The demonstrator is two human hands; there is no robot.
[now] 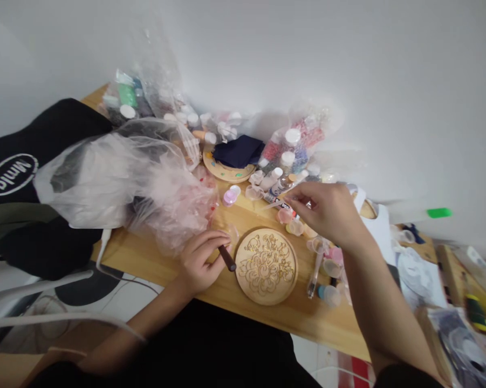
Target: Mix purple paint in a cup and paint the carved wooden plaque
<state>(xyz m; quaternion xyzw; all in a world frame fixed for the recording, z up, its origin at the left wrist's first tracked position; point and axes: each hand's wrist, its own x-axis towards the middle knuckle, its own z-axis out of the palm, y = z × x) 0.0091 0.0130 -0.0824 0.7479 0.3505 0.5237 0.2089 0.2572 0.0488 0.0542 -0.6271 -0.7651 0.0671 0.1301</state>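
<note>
A round wooden plate (253, 285) with a gold-outlined floral pattern lies near the table's front edge. Just left of it, my left hand (202, 261) is closed around a dark brown rod-like handle (227, 257). By those fingertips is a small clear cup (233, 233); whether the hand also grips it, I cannot tell. Above and right of the plate, my right hand (327, 215) pinches a thin translucent stick (272, 205) that points left. Under and beside this stick sit a dark labelled tube (285, 205) and several small plastic cups (295, 227).
Crumpled clear plastic bags (145, 178) cover the table's left side. A lilac-capped little pot (230, 196) stands behind the plate. At the back, dark blue cloth (239, 152) lies on another wooden disc (222, 173). Bagged bottles (293, 137) line the wall. Several cups (332, 268) crowd the right.
</note>
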